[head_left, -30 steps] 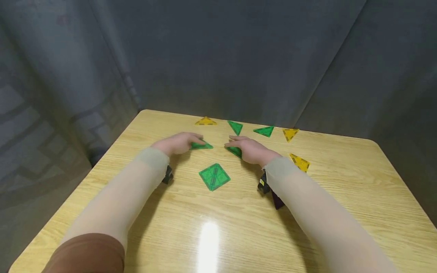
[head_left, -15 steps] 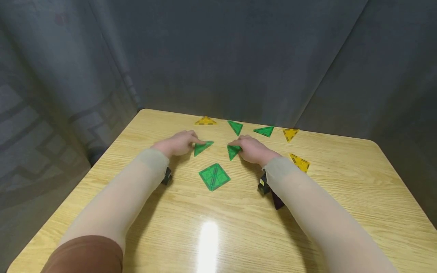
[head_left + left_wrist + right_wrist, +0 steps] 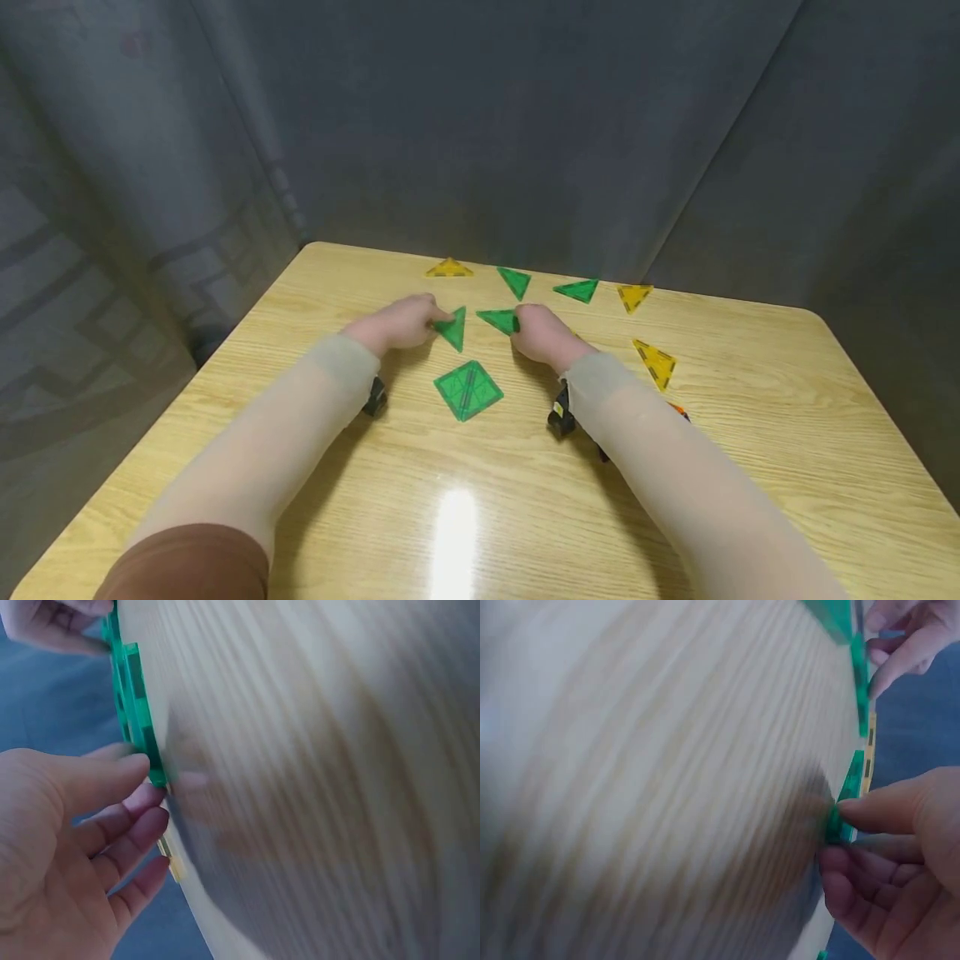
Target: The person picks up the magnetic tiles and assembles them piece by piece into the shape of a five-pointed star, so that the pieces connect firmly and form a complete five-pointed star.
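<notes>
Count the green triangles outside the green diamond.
4: one green triangle in the left hand, another in the right hand, two near the far edge of the table. More may be hidden.

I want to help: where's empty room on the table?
There's room between the arms, below the green diamond, and from the rightmost yellow triangle to the table's right edge. It's crowded around the left hand, right hand, their green triangles and back tiles.
</notes>
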### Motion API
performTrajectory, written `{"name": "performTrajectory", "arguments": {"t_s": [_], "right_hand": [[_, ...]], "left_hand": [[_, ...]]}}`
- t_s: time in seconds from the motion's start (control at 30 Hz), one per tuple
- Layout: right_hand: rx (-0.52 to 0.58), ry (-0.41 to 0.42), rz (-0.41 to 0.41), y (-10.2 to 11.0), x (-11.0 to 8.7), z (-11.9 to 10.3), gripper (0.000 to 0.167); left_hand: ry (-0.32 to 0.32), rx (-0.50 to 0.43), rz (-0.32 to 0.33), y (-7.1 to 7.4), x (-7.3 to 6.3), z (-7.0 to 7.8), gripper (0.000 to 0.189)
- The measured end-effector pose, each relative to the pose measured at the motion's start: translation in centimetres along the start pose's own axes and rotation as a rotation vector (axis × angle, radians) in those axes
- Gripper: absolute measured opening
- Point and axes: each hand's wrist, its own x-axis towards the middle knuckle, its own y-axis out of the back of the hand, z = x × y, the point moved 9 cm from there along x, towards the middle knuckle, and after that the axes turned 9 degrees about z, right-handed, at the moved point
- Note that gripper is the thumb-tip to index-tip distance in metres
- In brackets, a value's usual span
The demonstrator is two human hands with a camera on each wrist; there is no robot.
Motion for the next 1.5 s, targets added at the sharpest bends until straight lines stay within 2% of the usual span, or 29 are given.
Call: {"name": "performTrajectory", "arguments": {"t_s": [0.1,0.23,0.37,0.47,0.7,1.1,1.23,1.37,1.5], "right_hand": [[0.061,-0.006,-0.032,-0.5,0.0,-0.3,0.024],[0.066,0.044,-0.055,-0.9,-0.4,-1.3,0.032],[-0.009,0.129,0.031,-0.5,-0.7,-2.1,0.032],[-0.059,0.184,0.081,-0.2,-0.8,-2.4,0.039],[-0.094,0.214,-0.036,-1.2,-1.2,-2.2,0.051],[-0.155,0.257,-0.032,-1.4,-2.3,-3.3,0.049],[-0.118,0.254,-0.036,-1.5,-2.5,-3.2,0.050],[0.013,0.222,0.003,0.5,-2.7,-2.2,0.054],[0.133,0.141,0.058,5.1,-3.3,0.5,0.056]], "left_hand": [[-0.017,0.035,-0.015,-0.3,0.2,0.8,0.047],[-0.022,0.067,-0.023,-0.4,0.4,1.5,0.046],[-0.012,0.080,-0.041,-0.8,0.5,1.6,0.046],[0.000,0.079,-0.050,-1.0,0.6,1.6,0.047],[0.031,0.068,-0.049,-1.0,0.6,1.3,0.048],[0.086,0.064,-0.039,-0.7,0.5,0.8,0.052],[0.100,0.059,-0.037,-0.9,0.5,0.6,0.053],[0.097,0.048,-0.037,-0.9,0.6,0.7,0.055],[0.103,0.063,-0.033,-0.5,0.9,0.7,0.056]]}}
